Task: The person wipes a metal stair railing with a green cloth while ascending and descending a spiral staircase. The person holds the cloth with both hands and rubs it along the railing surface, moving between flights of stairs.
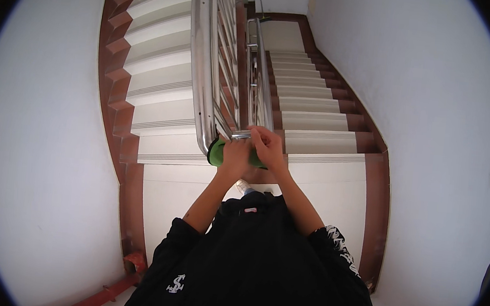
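A green cloth-like piece with a dark edge (216, 152) lies around the near end of the metal handrail (201, 66), where the rail turns. My left hand (235, 154) is closed over it, fingers pointing away from me. Just to the right, my right hand (268, 147) is closed with thumb and forefinger together beside the short crossbar (241, 134). Whatever its fingers hold is hidden. More of the green piece shows beneath and between my hands. Both forearms reach forward out of black sleeves.
Pale stairs with brown edging (160, 89) run along the left of the railing, and another flight (314, 105) runs along its right. White walls (436, 124) enclose both sides. A red pipe (107, 293) is at the lower left. A shoe (243, 186) stands on the landing below my hands.
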`<action>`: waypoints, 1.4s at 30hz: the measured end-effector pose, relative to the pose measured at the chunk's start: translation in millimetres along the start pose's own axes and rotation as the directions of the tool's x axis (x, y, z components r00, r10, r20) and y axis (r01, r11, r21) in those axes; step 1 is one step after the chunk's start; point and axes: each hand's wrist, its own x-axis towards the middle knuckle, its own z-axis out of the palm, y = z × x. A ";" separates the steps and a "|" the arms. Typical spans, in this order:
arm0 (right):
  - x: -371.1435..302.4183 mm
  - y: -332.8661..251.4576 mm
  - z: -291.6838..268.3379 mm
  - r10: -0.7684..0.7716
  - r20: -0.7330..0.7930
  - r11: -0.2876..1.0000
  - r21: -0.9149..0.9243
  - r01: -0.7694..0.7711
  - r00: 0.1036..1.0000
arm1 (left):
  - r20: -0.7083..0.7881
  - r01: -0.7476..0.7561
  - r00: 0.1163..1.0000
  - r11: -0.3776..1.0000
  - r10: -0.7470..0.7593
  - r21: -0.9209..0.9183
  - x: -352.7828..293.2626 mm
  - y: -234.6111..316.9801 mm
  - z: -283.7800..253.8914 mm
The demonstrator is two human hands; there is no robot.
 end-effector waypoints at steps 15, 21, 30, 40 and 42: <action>-3.5 -3.4 2.8 -0.163 -0.024 0.955 -0.256 0.151 0.986 | -0.037 -0.090 0.995 0.994 0.087 -0.065 7.3 12.5 -20.5; -5.8 -6.7 3.1 -0.158 -0.036 0.954 -0.262 0.143 0.987 | -0.012 -0.064 0.998 0.996 0.064 -0.064 6.5 17.6 -27.3; -4.0 -5.1 2.6 -0.179 -0.044 0.942 -0.296 0.159 0.983 | -0.052 -0.064 0.997 0.994 0.059 -0.088 5.6 15.4 -22.3; -4.9 -4.3 7.5 -0.186 -0.100 0.930 -0.338 0.142 0.977 | -0.224 -0.158 0.966 0.982 0.132 -0.102 -3.0 14.7 -22.0; -5.2 -4.6 7.0 -0.191 -0.102 0.925 -0.351 0.144 0.976 | -0.251 -0.173 0.957 0.980 0.144 -0.098 -4.1 13.7 -19.6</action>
